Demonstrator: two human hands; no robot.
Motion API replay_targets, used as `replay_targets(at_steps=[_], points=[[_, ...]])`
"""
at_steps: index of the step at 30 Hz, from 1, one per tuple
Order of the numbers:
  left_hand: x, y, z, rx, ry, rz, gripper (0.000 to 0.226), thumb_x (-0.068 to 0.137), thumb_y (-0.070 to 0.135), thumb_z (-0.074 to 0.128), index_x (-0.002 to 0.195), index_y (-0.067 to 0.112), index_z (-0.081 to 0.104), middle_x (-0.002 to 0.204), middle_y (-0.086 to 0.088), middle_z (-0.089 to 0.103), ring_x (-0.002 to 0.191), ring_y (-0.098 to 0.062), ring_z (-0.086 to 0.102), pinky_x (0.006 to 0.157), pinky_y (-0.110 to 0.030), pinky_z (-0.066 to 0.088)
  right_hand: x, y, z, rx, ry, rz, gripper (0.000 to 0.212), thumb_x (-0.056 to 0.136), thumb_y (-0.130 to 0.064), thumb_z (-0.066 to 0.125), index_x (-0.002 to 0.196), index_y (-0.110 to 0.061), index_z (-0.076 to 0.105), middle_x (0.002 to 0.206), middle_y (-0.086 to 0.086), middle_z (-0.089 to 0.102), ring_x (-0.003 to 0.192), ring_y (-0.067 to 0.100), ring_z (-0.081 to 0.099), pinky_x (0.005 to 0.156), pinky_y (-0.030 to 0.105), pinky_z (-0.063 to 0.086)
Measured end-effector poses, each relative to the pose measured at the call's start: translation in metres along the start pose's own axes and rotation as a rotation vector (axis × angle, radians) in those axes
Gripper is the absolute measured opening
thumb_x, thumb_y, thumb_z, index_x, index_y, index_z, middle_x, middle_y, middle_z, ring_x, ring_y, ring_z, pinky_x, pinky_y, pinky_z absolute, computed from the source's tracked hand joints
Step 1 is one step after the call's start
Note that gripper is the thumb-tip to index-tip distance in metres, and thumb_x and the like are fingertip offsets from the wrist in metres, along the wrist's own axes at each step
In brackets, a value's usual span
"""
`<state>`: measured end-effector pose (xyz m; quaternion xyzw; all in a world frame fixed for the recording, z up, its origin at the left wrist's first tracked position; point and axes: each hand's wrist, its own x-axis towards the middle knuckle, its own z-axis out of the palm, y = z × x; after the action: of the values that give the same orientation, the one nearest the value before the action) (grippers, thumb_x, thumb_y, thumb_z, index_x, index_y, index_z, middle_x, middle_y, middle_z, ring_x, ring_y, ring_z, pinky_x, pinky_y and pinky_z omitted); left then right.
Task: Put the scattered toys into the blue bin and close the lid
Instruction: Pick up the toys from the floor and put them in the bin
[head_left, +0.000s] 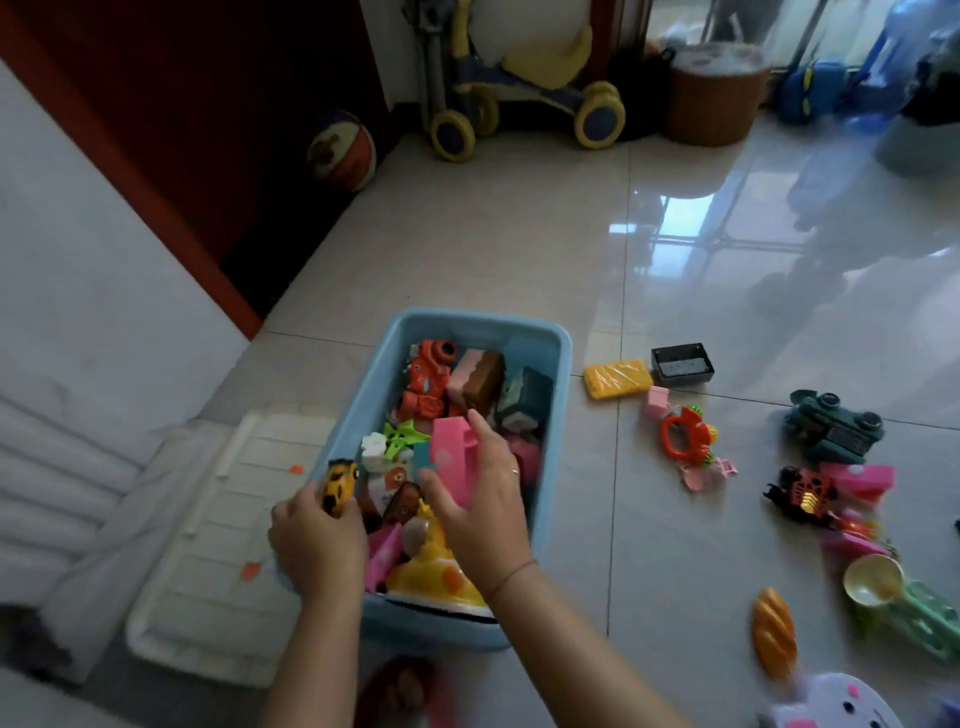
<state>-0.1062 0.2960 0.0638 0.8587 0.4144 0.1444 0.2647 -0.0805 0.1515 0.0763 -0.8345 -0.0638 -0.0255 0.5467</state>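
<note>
The open rectangular light-blue plastic bin (550, 364) sits on the tiled floor, toys heaped inside; its white ribbed lid (208, 561) lies flat beside it; your right hand (483, 514) grips a pink plastic block (451, 452) over the bin; your left hand (317, 545) pinches a small yellow-black toy car (338, 486) at the rim.

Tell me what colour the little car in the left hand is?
Yellow with black markings, seen in the head view: toy car.

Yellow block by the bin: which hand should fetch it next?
Right, probably. The yellow block lies on the floor right of the blue bin, on the right hand's side; the left hand grips a yellow toy car at the opposite rim.
</note>
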Motion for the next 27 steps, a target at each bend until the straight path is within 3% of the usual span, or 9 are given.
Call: replay_targets(at_steps=[2, 4, 8, 11, 14, 18, 23, 27], points=[[-0.006, -0.002, 0.002, 0.013, -0.015, -0.016, 0.043, 0.081, 0.017, 0.066, 0.120, 0.000, 0.058, 0.118, -0.030, 0.054, 0.108, -0.044, 0.049, 0.093, -0.047, 0.038, -0.002, 0.004, 0.008, -0.099, -0.048, -0.031, 0.079, 0.080, -0.061, 0.046, 0.146, -0.027, 0.020, 0.147, -0.005, 0.033, 0.138, 0.013, 0.026, 0.118, 0.039, 0.012], [-0.013, 0.008, 0.008, -0.068, -0.020, 0.021, 0.042, 0.084, 0.017, 0.063, 0.122, -0.001, 0.056, 0.122, -0.028, 0.052, 0.112, -0.043, 0.048, 0.097, -0.046, 0.036, -0.001, 0.011, -0.002, -0.155, -0.002, -0.018, 0.079, 0.080, -0.064, 0.039, 0.147, -0.025, 0.021, 0.150, -0.004, 0.031, 0.141, 0.012, 0.021, 0.119, 0.037, 0.005], [-0.028, 0.051, 0.026, -0.214, -0.028, 0.167, 0.033, 0.088, 0.015, 0.058, 0.118, 0.001, 0.059, 0.120, -0.023, 0.054, 0.112, -0.039, 0.048, 0.095, -0.042, 0.035, 0.005, 0.054, -0.057, -0.184, 0.216, 0.072, 0.073, 0.083, -0.058, 0.039, 0.142, -0.016, 0.033, 0.143, 0.004, 0.041, 0.134, 0.019, 0.035, 0.115, 0.040, 0.024], [-0.049, 0.089, 0.055, -0.268, -0.115, 0.331, 0.034, 0.091, 0.020, 0.056, 0.120, 0.003, 0.057, 0.123, -0.018, 0.053, 0.116, -0.033, 0.048, 0.097, -0.039, 0.036, 0.010, 0.114, -0.105, -0.267, 0.326, 0.208, 0.065, 0.087, -0.044, 0.054, 0.140, -0.010, 0.036, 0.141, 0.011, 0.042, 0.133, 0.025, 0.036, 0.112, 0.036, 0.026], [-0.072, 0.116, 0.095, -0.220, -0.292, 0.497, 0.056, 0.090, 0.043, 0.041, 0.132, 0.006, 0.049, 0.134, -0.015, 0.050, 0.125, -0.029, 0.044, 0.104, -0.038, 0.034, 0.017, 0.172, -0.147, -0.329, 0.350, 0.390, 0.068, 0.086, -0.036, 0.062, 0.141, -0.009, 0.033, 0.144, 0.016, 0.039, 0.135, 0.030, 0.032, 0.112, 0.040, 0.024], [-0.098, 0.143, 0.136, -0.073, -0.338, 0.708, 0.079, 0.085, 0.060, 0.021, 0.145, 0.009, 0.027, 0.152, -0.010, 0.029, 0.141, -0.025, 0.022, 0.114, -0.038, 0.017, 0.034, 0.224, -0.183, -0.352, 0.352, 0.491, 0.075, 0.081, -0.036, 0.069, 0.140, -0.005, 0.034, 0.141, 0.019, 0.041, 0.132, 0.033, 0.035, 0.109, 0.040, 0.026], [-0.132, 0.188, 0.199, -0.085, -0.518, 0.940, 0.066, 0.090, 0.053, 0.029, 0.146, 0.019, 0.026, 0.153, -0.004, 0.028, 0.142, -0.021, 0.020, 0.114, -0.033, 0.012, 0.061, 0.269, -0.206, -0.362, 0.317, 0.558, 0.089, 0.074, -0.042, 0.073, 0.144, -0.012, 0.027, 0.144, 0.016, 0.036, 0.133, 0.030, 0.033, 0.109, 0.038, 0.027], [-0.132, 0.199, 0.287, 0.173, -0.747, 0.991, 0.058, 0.094, 0.037, 0.047, 0.146, 0.023, 0.027, 0.153, 0.000, 0.025, 0.141, -0.020, 0.020, 0.114, -0.034, 0.015, 0.075, 0.301, -0.206, -0.418, 0.192, 0.519, 0.096, 0.071, -0.043, 0.076, 0.146, -0.014, 0.024, 0.146, 0.013, 0.035, 0.134, 0.027, 0.033, 0.111, 0.037, 0.026]])
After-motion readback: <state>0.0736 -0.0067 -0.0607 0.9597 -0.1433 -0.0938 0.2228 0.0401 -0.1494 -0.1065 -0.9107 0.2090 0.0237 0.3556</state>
